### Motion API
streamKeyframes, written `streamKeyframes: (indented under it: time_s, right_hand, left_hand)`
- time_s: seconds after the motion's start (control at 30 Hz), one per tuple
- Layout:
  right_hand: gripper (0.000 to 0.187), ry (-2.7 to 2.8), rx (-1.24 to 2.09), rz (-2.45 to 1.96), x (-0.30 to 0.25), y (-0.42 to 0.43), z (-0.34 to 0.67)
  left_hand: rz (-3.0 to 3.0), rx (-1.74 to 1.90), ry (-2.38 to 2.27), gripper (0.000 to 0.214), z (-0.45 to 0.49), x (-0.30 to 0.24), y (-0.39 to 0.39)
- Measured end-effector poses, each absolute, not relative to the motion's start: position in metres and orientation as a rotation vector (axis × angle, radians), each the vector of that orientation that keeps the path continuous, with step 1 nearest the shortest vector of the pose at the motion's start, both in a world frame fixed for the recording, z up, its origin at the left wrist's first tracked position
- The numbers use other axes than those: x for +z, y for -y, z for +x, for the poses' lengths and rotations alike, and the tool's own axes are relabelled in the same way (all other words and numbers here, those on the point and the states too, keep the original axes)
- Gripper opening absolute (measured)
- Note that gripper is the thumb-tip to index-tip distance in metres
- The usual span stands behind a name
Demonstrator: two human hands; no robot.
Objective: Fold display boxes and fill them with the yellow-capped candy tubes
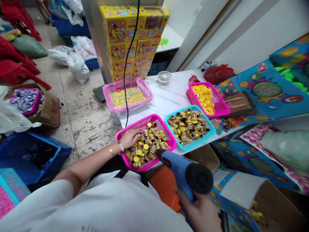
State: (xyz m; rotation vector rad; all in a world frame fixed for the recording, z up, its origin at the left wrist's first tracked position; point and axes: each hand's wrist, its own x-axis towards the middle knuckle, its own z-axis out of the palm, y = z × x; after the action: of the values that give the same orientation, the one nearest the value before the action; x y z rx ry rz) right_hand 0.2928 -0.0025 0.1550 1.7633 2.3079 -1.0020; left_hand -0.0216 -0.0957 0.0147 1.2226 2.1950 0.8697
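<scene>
The right hand [202, 211] grips a blue heat gun [177, 166], nozzle toward the yellow tubs [146, 147] in a pink basket [135, 123]. The left hand [129, 139] is among them; I cannot tell whether its fingers hold one. Just beside, a turquoise basket [200, 142] holds more tubs.

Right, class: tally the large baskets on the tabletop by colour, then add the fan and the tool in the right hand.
Pink baskets: 3
Turquoise basket: 1
White fan: 1
Blue tool in right hand: 1
Total: 6
</scene>
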Motion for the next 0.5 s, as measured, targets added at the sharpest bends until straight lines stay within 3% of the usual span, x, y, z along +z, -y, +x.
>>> streamKeyframes:
  time_s: [0.2, 0.37, 0.5]
  right_hand:
    - [0.066, -2.09, -1.089, 2.097, 0.178, 0.006, 0.295]
    - [0.058, -2.101, -1.242, 2.196, 0.176, 0.02, 0.309]
    - [0.058, -2.078, -1.252, 2.18, 0.162, 0.018, 0.324]
  left_hand:
    - [1.265, 0.576, -2.157, 0.039, -0.003, 0.001, -0.022]
    - [1.261, 0.381, -2.262, 0.061, 0.042, -0.008, 0.033]
    - [1.283, 0.311, -2.447, 0.065, 0.047, 0.011, 0.09]
